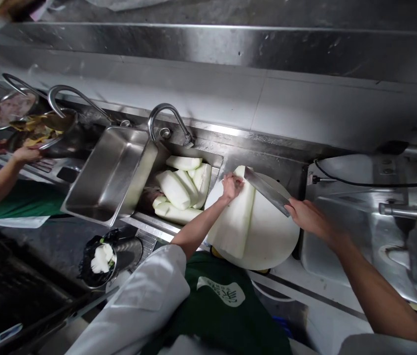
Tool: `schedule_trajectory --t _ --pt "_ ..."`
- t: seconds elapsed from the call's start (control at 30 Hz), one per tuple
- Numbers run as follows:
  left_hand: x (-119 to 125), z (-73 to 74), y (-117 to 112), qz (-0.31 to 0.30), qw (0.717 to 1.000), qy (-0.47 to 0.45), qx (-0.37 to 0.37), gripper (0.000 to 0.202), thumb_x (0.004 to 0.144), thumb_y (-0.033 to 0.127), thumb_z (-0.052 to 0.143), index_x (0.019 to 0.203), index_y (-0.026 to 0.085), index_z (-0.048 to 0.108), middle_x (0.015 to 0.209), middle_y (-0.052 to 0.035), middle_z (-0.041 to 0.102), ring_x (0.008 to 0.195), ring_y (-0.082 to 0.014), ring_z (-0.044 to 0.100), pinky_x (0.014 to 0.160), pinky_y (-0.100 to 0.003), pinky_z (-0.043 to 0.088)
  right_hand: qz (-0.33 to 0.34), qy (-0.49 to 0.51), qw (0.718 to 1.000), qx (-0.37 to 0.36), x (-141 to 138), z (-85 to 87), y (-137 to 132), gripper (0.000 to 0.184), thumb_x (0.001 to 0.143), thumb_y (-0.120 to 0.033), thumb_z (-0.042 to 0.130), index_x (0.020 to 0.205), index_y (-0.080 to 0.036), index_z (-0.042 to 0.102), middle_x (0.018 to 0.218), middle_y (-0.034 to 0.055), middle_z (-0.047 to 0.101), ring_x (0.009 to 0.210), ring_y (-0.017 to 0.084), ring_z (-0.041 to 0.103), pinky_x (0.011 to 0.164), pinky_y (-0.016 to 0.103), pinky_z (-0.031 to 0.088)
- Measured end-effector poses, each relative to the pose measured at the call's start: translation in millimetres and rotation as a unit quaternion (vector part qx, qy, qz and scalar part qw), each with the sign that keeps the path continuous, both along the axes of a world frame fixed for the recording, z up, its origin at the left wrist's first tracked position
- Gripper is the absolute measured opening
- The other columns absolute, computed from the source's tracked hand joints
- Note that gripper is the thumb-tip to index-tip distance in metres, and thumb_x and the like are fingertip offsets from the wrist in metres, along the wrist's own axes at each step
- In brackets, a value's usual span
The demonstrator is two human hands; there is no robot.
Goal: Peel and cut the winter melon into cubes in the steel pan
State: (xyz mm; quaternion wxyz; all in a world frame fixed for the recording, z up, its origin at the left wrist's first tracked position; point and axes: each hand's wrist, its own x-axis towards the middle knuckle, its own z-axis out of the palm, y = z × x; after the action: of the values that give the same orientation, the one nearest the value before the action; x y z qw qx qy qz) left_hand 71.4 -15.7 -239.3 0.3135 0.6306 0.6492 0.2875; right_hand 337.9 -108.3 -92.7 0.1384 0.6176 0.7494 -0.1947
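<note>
A long piece of peeled white melon lies on a round white chopping board. My left hand is closed over the melon's far end. My right hand grips the handle of a broad cleaver, whose blade points toward the left hand above the melon. My green apron and white sleeves fill the bottom of the view.
A sink left of the board holds several peeled melon pieces. A steel tray leans at the sink's left, under a curved tap. Another person's hands work at bowls far left. A lined bin sits below.
</note>
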Motion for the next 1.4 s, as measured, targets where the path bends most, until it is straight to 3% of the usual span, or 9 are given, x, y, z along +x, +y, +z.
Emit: schedule_trajectory --t 0.17,0.3,0.43,0.57,0.73,0.97,1.23,1.3,1.4 --pt "1.3 14.5 -2.9 -0.020 0.999 0.011 -0.025 0.006 0.087 0.021 0.077 0.083 0.016 0.077 0.105 -0.0117 0.065 0.107 -0.0284 0.057 0.095 -0.043 0.047 0.022 -0.003 0.999 -0.025 15.2 28.3 -0.6 0.022 0.105 -0.033 0.051 0.088 -0.021 0.059 0.079 0.0063 0.065 0.072 0.021 0.061 0.066 0.034 0.026" --pt "-1.8 29.9 -6.5 -0.077 0.991 0.098 -0.047 0.024 0.090 0.033 0.074 0.110 0.020 0.076 0.123 -0.0114 0.061 0.117 -0.0300 0.052 0.098 -0.043 0.046 -0.012 0.013 1.000 -0.021 34.9 37.1 -21.1 0.026 0.104 -0.035 0.050 0.082 -0.023 0.053 0.076 0.0051 0.064 0.069 0.022 0.058 0.066 0.033 0.027" --pt "-2.9 42.4 -4.4 -0.131 0.976 0.164 -0.056 0.042 0.090 0.035 0.073 0.130 0.024 0.069 0.132 -0.0106 0.056 0.121 -0.0312 0.049 0.100 -0.043 0.045 -0.116 0.042 0.992 -0.012 38.8 14.4 -55.4 0.029 0.103 -0.036 0.045 0.077 -0.025 0.044 0.072 0.0064 0.063 0.072 0.025 0.061 0.067 0.034 0.031" --pt "-0.2 47.4 3.5 -0.182 0.958 0.219 -0.033 0.036 0.091 0.028 0.068 0.127 0.021 0.070 0.130 -0.0107 0.060 0.120 -0.0314 0.050 0.102 -0.043 0.045 -0.194 0.100 0.976 0.011 32.7 -23.9 -93.0 0.031 0.097 -0.041 0.046 0.071 -0.028 0.036 0.065 0.0026 0.057 0.066 0.023 0.058 0.065 0.033 0.034" --pt "2.9 46.6 11.4 -0.238 0.932 0.274 0.010 0.029 0.093 0.020 0.060 0.119 0.013 0.070 0.115 -0.0124 0.068 0.117 -0.0299 0.054 0.104 -0.039 0.045 -0.326 0.165 0.929 -0.056 22.0 -60.3 -128.8 0.030 0.095 -0.047 0.043 0.072 -0.027 0.040 0.059 -0.0003 0.055 0.054 0.019 0.055 0.055 0.030 0.038" --pt "9.9 48.9 16.1 -0.275 0.907 0.319 0.000 0.038 0.095 0.013 0.053 0.132 0.009 0.064 0.119 -0.0191 0.067 0.123 -0.0315 0.055 0.095 -0.036 0.050 -0.402 0.225 0.883 -0.092 1.0 -72.9 -142.8 0.023 0.094 -0.044 0.043 0.079 -0.026 0.046 0.051 -0.0037 0.052 0.042 0.018 0.054 0.048 0.028 0.042" --pt "13.5 45.7 33.9 -0.383 0.843 0.378 0.027 0.042 0.097 0.003 0.038 0.133 0.003 0.061 0.127 -0.0274 0.062 0.115 -0.0317 0.059 0.094 -0.040 0.046 -0.415 0.242 0.874 -0.073 -11.2 -84.4 -149.4 0.025 0.095 -0.044 0.043 0.078 -0.027 0.043 0.049 -0.0052 0.049 0.040 0.017 0.054 0.050 0.028 0.044" --pt "12.5 43.7 37.9 -0.395 0.843 0.362 0.032 0.040 0.096 0.003 0.041 0.130 0.003 0.062 0.126 -0.0274 0.062 0.112 -0.0308 0.060 0.094 -0.040 0.046 -0.413 0.251 0.873 -0.065 -11.6 -88.9 -154.0 0.024 0.095 -0.044 0.042 0.078 -0.026 0.044 0.049 -0.0057 0.048 0.040 0.017 0.054 0.049 0.028 0.043" --pt "8.2 45.5 46.8 -0.378 0.870 0.316 0.023 0.038 0.090 0.004 0.053 0.126 0.005 0.065 0.122 -0.0249 0.064 0.105 -0.0290 0.063 0.091 -0.037 0.046 -0.415 0.268 0.868 -0.055 -11.3 -96.9 -162.0 0.025 0.093 -0.045 0.042 0.078 -0.026 0.046 0.049 -0.0057 0.049 0.039 0.016 0.053 0.048 0.028 0.041"
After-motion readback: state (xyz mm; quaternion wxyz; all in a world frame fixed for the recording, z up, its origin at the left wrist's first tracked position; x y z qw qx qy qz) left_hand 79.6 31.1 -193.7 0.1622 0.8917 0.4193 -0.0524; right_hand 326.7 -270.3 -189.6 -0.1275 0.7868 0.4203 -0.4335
